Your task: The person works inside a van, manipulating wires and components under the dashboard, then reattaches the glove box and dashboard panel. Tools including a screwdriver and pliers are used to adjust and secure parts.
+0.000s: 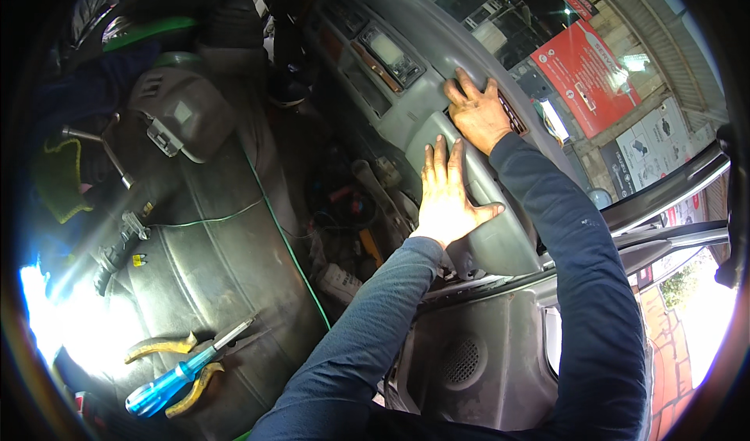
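My left hand (445, 200) lies flat with its fingers spread against a grey plastic dashboard panel (504, 218). It grips nothing. Farther off, my right hand (478, 114) rests on the upper dashboard beside a slatted air vent (513, 114). Its fingers are apart and slightly bent, and I see nothing held in them. Beyond both hands, the dashboard's centre section (391, 57) holds a unit with a pale face. Below the panel, the dashboard's underside is open, with dark parts and wiring (348, 207) partly in shadow.
On the grey seat (226, 269) lie a blue-handled screwdriver (173, 380), yellow-handled pliers (191, 394), a metal wrench (109, 153) and a dark plastic cover (181, 113). A green wire (293, 246) crosses the seat. At right are the windshield and a door with a round speaker grille (461, 361).
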A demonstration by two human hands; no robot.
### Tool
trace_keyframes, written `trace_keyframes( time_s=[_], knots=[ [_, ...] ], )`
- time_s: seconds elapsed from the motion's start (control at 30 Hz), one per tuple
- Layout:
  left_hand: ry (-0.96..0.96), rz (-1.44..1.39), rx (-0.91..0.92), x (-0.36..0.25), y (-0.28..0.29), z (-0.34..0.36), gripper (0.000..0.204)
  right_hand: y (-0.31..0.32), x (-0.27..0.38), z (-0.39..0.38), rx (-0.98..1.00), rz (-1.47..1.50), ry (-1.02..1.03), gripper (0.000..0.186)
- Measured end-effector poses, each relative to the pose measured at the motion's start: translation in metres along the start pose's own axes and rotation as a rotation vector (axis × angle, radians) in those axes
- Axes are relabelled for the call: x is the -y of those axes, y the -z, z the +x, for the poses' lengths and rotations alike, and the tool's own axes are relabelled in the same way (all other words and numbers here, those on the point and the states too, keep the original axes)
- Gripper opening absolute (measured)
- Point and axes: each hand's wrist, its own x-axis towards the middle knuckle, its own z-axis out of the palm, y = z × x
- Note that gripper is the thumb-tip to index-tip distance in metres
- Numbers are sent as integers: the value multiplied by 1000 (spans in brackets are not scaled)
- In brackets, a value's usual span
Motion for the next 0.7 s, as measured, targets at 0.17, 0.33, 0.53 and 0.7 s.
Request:
trace_keyframes(
  time_s=[0.17, 0.33, 0.53, 0.7],
  knots=[
    [-2, 18, -4, 2, -3, 0, 146, -4, 2, 2, -13, -12, -18, 23],
    [-29, 27, -21, 5, -5, 0, 148, -6, 1, 2, -7, -15, -3, 27],
    [-1, 51, 32, 3, 0, 1, 149, 15, -15, -17, -110, 352, -160, 40],
    [23, 21, 41, 0, 1, 1, 151, 30, -46, -64, -251, 572, -505, 65]
  ],
)
